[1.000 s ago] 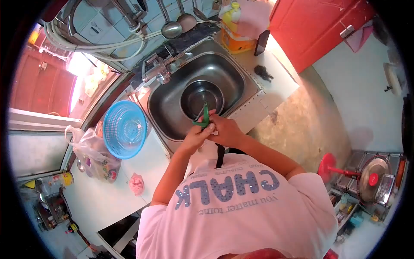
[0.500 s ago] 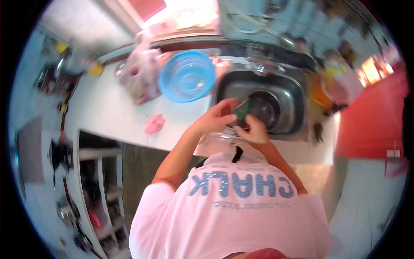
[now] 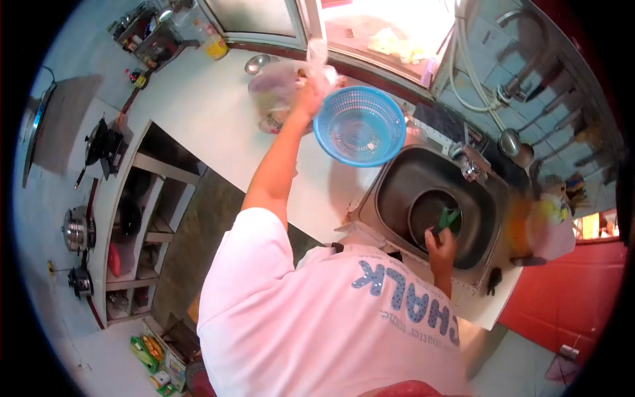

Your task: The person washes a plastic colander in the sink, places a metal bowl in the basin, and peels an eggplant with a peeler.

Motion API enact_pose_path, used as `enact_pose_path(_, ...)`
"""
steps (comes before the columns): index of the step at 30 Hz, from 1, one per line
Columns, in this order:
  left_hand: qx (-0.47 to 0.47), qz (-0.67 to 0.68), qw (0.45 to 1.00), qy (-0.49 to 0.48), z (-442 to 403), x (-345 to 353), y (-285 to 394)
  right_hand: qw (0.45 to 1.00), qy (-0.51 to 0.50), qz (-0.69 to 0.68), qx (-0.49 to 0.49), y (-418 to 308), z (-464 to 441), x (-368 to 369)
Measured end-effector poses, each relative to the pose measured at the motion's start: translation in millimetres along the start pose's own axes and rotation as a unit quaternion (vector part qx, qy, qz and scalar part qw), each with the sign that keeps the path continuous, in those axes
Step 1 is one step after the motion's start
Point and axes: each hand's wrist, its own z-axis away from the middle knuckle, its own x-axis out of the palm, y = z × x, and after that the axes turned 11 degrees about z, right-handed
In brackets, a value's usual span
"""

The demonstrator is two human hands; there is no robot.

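Observation:
My left hand [image 3: 309, 99] reaches to the top of a clear plastic bag [image 3: 272, 99] on the white counter; its fingers are blurred against the bag. Over the sink [image 3: 390, 192], my right hand [image 3: 441, 246] is closed on a small green tool [image 3: 448, 218], whose two green arms point up from the fingers. Below the tool, a round metal bowl [image 3: 423, 205] stands in the sink. A blue plastic basket [image 3: 359, 126] rests on the counter between the bag and the sink.
A faucet [image 3: 470, 169] rises at the sink's back right edge. Ladles [image 3: 509, 142] hang on the tiled wall. A dark scrubber [image 3: 494, 281] lies right of the sink, near a yellow container [image 3: 522, 225]. A small metal bowl [image 3: 256, 63] sits behind the bag.
My hands have parted: the left has moved away to the bag, while the right keeps the green tool over the bowl. The view has turned toward the left counter.

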Motion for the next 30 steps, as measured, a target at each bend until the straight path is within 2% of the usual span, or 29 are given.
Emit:
enact_pose_path(1, 0.027, -0.002, 0.999, -0.030, 20, -1, 7, 1.000, -0.002, 0.003, 0.008, 4, -1, 2)
enact_pose_path(3, 0.025, -0.023, 0.987, -0.156, 48, 3, -10, 0.999, -0.006, 0.010, 0.030, 14, 2, 6)
enact_pose_path(6, 0.131, 0.066, 0.970, -0.195, 90, -13, -15, 0.998, -0.020, 0.053, 0.029, 1, 2, 11)
enact_pose_path(7, 0.039, 0.162, 0.965, -0.204, 86, -21, -21, 0.996, -0.025, 0.078, 0.028, -2, 0, 13)
enact_pose_path(9, -0.145, 0.342, 0.904, -0.210, 77, -43, -39, 0.996, -0.042, 0.076, 0.031, -4, -7, 18)
enact_pose_path(11, -0.133, 0.465, 0.872, -0.079, 72, -89, -10, 0.995, -0.053, 0.077, 0.023, -7, -14, 23)
enact_pose_path(13, -0.172, 0.561, 0.810, -0.002, 58, -127, -9, 0.995, -0.058, 0.079, 0.001, -15, -23, 28)
enact_pose_path(16, -0.177, 0.475, 0.858, 0.077, 33, -166, -55, 0.984, -0.094, 0.154, 0.001, -23, -36, 33)
enact_pose_path(17, -0.192, 0.437, 0.873, 0.098, 23, -180, -77, 0.987, -0.094, 0.133, -0.003, -28, -39, 36)
enact_pose_path(19, -0.292, 0.330, 0.877, 0.190, 6, -203, -104, 0.991, -0.096, 0.089, -0.009, -37, -41, 43)
enact_pose_path(20, -0.256, 0.062, 0.941, 0.214, 3, -203, -112, 0.990, -0.103, 0.095, -0.010, -39, -42, 45)
enact_pose_path(21, -0.200, -0.211, 0.931, 0.220, -1, -203, -119, 0.989, -0.109, 0.102, -0.010, -41, -42, 45)
enact_pose_path(22, -0.128, -0.466, 0.850, 0.209, -4, -203, -121, 0.987, -0.114, 0.109, -0.013, -42, -45, 46)
enact_pose_path(24, 0.176, -0.424, 0.858, 0.230, -16, -183, -97, 0.989, -0.106, 0.100, 0.005, -32, -46, 49)
enact_pose_path(26, 0.210, -0.158, 0.949, 0.174, -19, -138, -56, 0.991, -0.101, 0.089, 0.016, -25, -46, 53)
enact_pose_path(27, 0.165, -0.036, 0.980, 0.103, -7, -116, -26, 0.991, -0.099, 0.084, 0.015, -24, -46, 55)
enact_pose_path(28, 0.121, 0.140, 0.982, 0.035, 6, -88, -9, 0.992, -0.098, 0.079, 0.014, -23, -46, 55)
enact_pose_path(29, 0.178, 0.030, 0.983, 0.040, 14, -66, 17, 0.992, -0.102, 0.072, 0.017, -25, -45, 56)
enact_pose_path(30, 0.257, 0.008, 0.966, 0.035, 22, -40, 35, 0.992, -0.105, 0.064, 0.020, -28, -45, 57)
